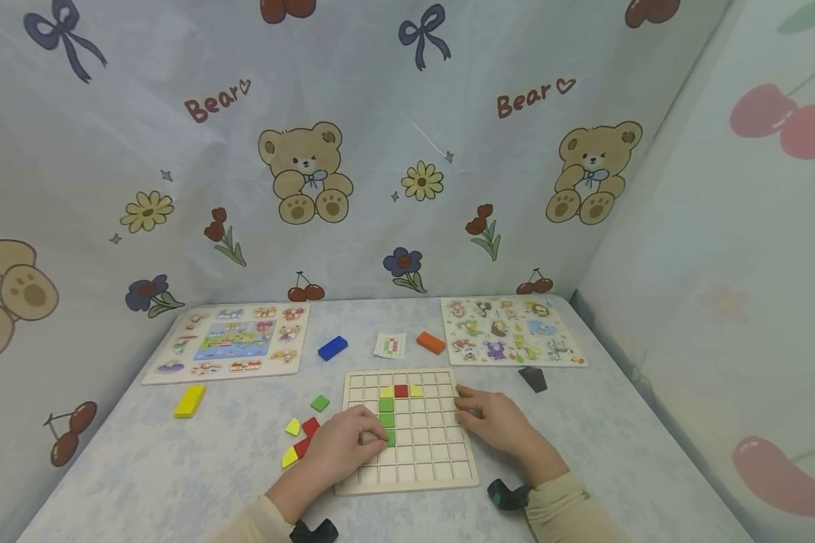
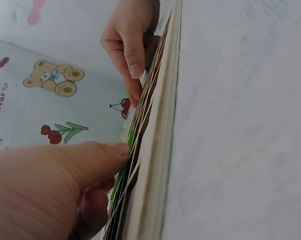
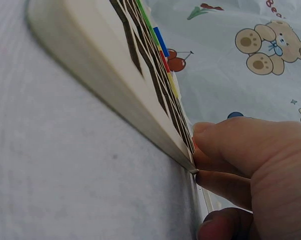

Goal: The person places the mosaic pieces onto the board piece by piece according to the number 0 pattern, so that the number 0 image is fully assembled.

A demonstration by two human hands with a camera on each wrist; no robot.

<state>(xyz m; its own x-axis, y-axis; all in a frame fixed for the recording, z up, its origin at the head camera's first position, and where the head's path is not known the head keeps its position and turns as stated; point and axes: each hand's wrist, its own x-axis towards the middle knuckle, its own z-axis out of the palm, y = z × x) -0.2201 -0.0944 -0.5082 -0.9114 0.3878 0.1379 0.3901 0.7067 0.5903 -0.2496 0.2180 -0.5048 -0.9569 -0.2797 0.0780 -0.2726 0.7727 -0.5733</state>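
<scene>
A wooden grid board [image 1: 407, 460] lies low in the centre of the head view on a pale blue table [image 1: 618, 437], and both hands are on it. The left hand [image 1: 342, 449] rests over the board's left columns with its fingertips curled down onto the lowest green tile [image 1: 389, 437] of a green column; whether it pinches the tile or only presses it into its cell cannot be told, though the left wrist view shows the thumb [image 2: 110, 152] lying against the green edge at the board's face. The right hand [image 1: 492, 418] lies at the board's right rim, fingers bent over the edge, holding it steady; the right wrist view shows those fingers [image 3: 230, 145] tight to the board's corner. Above the green column sit a red tile [image 1: 401, 391] flanked by two yellow pieces [image 1: 416, 391]. To seat the tile well, it seems best to keep the right hand firm, square the tile to the cell walls and press flat, not at one corner. Loose pieces [image 1: 302, 437] lie just left of the board; a pattern card [image 1: 390, 345], a blue block [image 1: 332, 348] and an orange block [image 1: 431, 343] lie beyond it.
</scene>
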